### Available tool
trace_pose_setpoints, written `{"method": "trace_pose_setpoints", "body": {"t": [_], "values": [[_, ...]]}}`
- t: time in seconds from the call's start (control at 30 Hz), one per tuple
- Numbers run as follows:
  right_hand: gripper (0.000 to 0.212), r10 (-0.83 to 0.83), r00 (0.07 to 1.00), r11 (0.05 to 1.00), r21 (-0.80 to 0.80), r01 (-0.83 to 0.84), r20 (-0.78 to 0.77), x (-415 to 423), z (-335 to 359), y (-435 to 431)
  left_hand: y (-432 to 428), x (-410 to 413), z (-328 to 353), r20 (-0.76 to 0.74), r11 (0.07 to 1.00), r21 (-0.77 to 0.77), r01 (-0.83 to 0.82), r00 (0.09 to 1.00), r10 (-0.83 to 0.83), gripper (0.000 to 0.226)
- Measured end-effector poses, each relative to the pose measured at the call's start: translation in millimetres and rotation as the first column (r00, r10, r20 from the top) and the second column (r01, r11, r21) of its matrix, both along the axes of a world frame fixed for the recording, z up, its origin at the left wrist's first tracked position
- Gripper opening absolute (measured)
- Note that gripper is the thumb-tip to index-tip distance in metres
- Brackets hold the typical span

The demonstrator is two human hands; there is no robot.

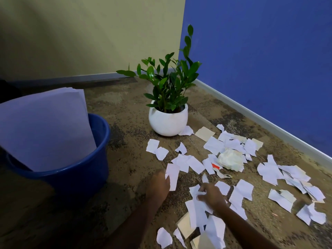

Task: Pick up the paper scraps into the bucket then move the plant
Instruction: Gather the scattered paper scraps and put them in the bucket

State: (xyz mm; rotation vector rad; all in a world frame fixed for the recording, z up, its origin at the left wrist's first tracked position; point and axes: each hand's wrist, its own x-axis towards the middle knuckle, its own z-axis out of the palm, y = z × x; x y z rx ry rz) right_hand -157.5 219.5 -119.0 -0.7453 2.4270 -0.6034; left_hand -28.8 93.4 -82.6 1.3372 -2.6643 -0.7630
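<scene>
Several white and cream paper scraps (273, 172) lie scattered over the carpet, with a crumpled paper ball (230, 159) among them. My left hand (158, 186) pinches a white scrap (172, 175) by its lower edge. My right hand (212, 194) grips a bunch of white scraps (196, 207) low on the floor. A blue bucket (86, 169) stands at the left with large white sheets (45, 126) leaning inside it. The green plant in a round white pot (168, 122) sits behind the scraps, near the corner.
A cream wall meets a blue wall (260, 60) at the corner behind the plant. A grey skirting board (269, 123) runs along the right. Brown mottled carpet (129, 114) lies between bucket and pot. One scrap (186, 131) touches the pot's base.
</scene>
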Motion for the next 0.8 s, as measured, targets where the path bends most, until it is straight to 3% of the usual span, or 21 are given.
{"method": "trace_pose_setpoints", "body": {"t": [0.1, 0.23, 0.37, 0.53, 0.67, 0.8], "values": [[0.007, -0.016, 0.999, 0.994, -0.105, 0.011, -0.049, -6.6, 14.3, -4.3, -2.0, -1.9, 22.1, -0.056, 0.999, 0.024, -0.041, 0.998, 0.042, 0.045], [0.008, 0.004, 0.988, 0.957, -0.286, -0.048, -0.154, -3.5, 53.4, -29.4, -15.6, 2.1, 56.7, -0.249, 0.986, 0.057, -0.154, 0.955, 0.163, 0.042], [0.005, 0.017, 0.987, 0.846, -0.523, -0.100, -0.161, 20.8, 109.4, -67.1, -39.6, 14.1, 98.7, -0.397, 0.961, 0.054, -0.271, 0.877, 0.269, 0.042], [0.009, 0.081, 0.992, 0.673, -0.728, -0.128, -0.099, 65.6, 170.6, -127.4, -75.5, 50.8, 147.2, -0.567, 0.877, 0.055, -0.478, 0.708, 0.421, 0.042], [0.008, 0.195, 0.980, 0.632, -0.769, -0.099, 0.034, 106.4, 196.5, -174.3, -105.3, 92.5, 162.8, -0.640, 0.790, 0.112, -0.603, 0.564, 0.521, 0.039], [0.020, 0.229, 0.961, 0.715, -0.697, -0.058, 0.156, 144.7, 198.0, -209.3, -135.4, 126.1, 154.6, -0.538, 0.673, 0.326, -0.664, 0.455, 0.710, 0.041]]}}
